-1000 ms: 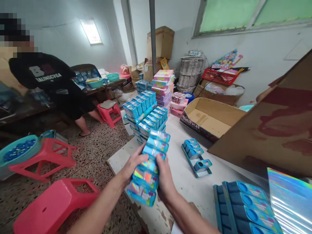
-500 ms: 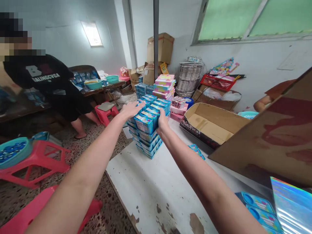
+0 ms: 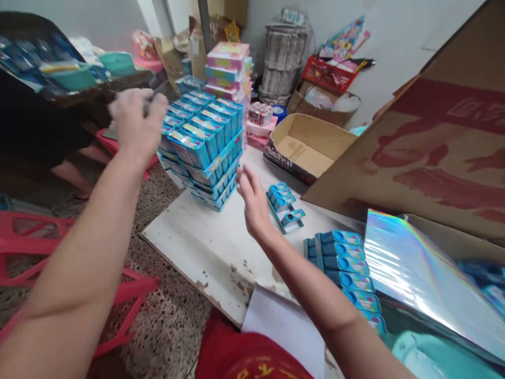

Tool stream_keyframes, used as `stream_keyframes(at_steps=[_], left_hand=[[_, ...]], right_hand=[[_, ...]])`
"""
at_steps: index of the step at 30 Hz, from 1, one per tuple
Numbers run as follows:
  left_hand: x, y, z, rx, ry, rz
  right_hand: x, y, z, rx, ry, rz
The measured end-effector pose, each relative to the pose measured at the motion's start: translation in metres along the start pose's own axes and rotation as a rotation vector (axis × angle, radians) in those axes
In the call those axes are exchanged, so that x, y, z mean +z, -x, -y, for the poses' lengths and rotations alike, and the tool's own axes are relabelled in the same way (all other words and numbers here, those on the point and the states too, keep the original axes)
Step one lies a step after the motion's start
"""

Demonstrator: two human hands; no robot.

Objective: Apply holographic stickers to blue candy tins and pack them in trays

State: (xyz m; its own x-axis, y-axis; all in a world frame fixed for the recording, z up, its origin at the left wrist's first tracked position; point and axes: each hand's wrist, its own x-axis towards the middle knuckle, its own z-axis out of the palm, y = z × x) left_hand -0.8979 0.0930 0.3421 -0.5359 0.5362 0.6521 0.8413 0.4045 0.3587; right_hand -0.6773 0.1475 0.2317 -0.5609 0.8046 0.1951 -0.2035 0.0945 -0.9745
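A tall stack of small blue boxes in trays point(image 3: 209, 152) stands at the far end of the white table point(image 3: 189, 231). My left hand point(image 3: 138, 123) is raised at the stack's left side, blurred, its fingers apart and nothing in it. To the right of the stack, my right hand point(image 3: 254, 205) hovers over the table with fingers stretched out, also holding nothing. Close by my right hand lies a partly filled tray of blue boxes point(image 3: 282, 197). Nearer, beside my right forearm, stands a row of blue boxes with round holes point(image 3: 349, 263).
Pink boxes point(image 3: 229, 68) are piled behind the stack. An open cardboard tray point(image 3: 311, 142) and a large cardboard flap point(image 3: 414, 142) border the right side. A shiny holographic sheet point(image 3: 426, 279) lies at right. Red stools point(image 3: 130, 295) stand on the floor at left, near a person's legs point(image 3: 74, 173).
Both hands have come off the stack of blue boxes, the left one up and left, the right one back toward me. The view has turned down and to the right.
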Motion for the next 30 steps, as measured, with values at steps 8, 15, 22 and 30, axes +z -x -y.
stream_keyframes(at_steps=[8, 15, 22, 30], left_hand=[[0.068, 0.335, -0.074, -0.133, 0.433, 0.849], [0.101, 0.394, -0.106, 0.063, 0.16, 1.493], [0.102, 0.384, -0.131, 0.16, 0.111, 1.534], [0.114, 0.382, -0.147, 0.151, 0.116, 1.61]], right_hand=[[-0.149, 0.23, -0.098, 0.649, 1.053, 0.318], [-0.156, 0.257, -0.104, 0.576, 1.237, 0.343], [-0.162, 0.271, -0.124, 0.353, 0.935, 0.147], [-0.169, 0.287, -0.122, 0.2, 1.117, 0.176]])
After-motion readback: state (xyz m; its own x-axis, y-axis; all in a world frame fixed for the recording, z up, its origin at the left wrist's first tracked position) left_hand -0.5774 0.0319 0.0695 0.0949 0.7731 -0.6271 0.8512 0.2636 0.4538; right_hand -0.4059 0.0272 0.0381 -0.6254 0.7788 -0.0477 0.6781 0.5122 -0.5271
